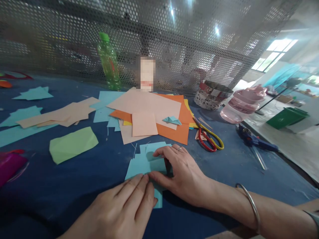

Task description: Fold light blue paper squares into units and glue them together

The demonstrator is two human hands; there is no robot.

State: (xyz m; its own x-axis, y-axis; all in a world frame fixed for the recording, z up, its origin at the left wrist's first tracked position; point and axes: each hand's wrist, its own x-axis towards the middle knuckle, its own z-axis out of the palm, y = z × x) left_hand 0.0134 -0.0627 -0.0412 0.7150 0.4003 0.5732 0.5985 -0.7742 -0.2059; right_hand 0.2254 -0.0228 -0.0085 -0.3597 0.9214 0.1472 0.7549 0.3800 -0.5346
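A folded sheet of light blue paper [146,164] lies on the blue tabletop, with its lower flap running down between my hands. My left hand [123,207] presses its fingertips together on the lower fold. My right hand [179,174], wearing a ring and a metal bangle, holds the sheet from the right, thumb reaching towards my left fingertips. Part of the paper is hidden under both hands. Just beyond them stands a stack of peach, orange and yellow paper sheets [159,126].
Red-and-yellow-handled scissors [208,139] and a blue glue gun [254,139] lie to the right. Loose blue and peach paper pieces and a folded green sheet [73,144] cover the left. A green bottle [108,61], a pink container [241,106] and a perforated metal screen [186,43] stand behind.
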